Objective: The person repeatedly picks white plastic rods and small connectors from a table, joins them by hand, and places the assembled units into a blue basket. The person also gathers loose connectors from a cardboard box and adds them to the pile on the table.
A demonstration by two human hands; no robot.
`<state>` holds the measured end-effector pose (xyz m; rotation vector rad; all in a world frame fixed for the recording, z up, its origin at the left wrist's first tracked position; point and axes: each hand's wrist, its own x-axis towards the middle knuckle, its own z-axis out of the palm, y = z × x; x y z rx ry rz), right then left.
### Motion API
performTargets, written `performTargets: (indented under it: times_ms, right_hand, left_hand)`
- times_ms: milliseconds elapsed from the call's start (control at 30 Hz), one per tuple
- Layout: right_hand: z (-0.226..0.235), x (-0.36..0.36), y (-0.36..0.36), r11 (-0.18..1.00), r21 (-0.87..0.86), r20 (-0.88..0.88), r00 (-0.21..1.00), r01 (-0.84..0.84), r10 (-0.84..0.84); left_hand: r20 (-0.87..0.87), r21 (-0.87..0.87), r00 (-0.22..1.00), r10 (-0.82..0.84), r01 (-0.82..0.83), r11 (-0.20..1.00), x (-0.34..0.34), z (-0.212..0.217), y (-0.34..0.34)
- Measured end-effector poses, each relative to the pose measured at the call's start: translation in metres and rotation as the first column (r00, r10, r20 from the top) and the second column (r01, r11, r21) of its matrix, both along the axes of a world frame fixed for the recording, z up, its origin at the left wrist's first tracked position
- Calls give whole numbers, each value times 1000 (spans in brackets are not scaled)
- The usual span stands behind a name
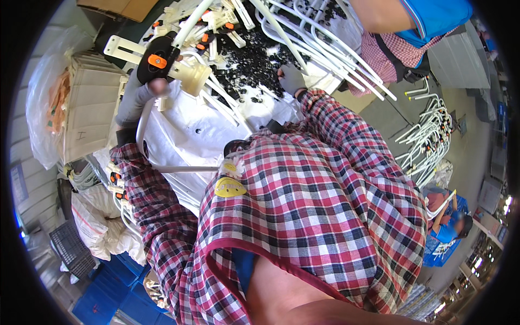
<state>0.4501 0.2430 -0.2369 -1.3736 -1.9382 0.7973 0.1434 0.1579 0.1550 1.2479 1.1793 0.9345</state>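
My left hand (pixel 134 103), in a grey fingerless glove, is closed round a black plastic clamp (pixel 147 66) with an orange button. A cream slotted bar and a cream round knob (pixel 190 77) stick out from the clamp, and a bent white tube (pixel 190 23) meets it from above. My right hand (pixel 292 79), gloved alike, has its fingers curled at the edge of a heap of small black plastic parts (pixel 244 59). Whatever those fingers hold is too small to make out. Close beside that hand is the lower end of another white tube (pixel 286 42).
Bent white tubes (pixel 330 46) lie stacked right of the heap, with cream fittings (pixel 222 20) behind it. A person in a blue sleeve (pixel 436 19) is at the far right. A carton (pixel 95 103) stands left; more tubes (pixel 428 141) are piled on the floor.
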Motion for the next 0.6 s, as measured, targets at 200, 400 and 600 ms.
performTargets:
  times_ms: [200,400,600]
  right_hand:
    - [22,-6,-1,1000,-16,1,1000,17,-17]
    - [234,-70,18,959,220,-501,823,-178,267]
    - [329,-112,24,756,536,-293,756,-377,585]
  left_hand:
    - [9,-24,992,129,-129,991,-31,-20,4]
    - [-215,68,968,130,-118,991,-13,0,5]
    - [-56,-19,998,24,-25,1000,-25,-14,6]
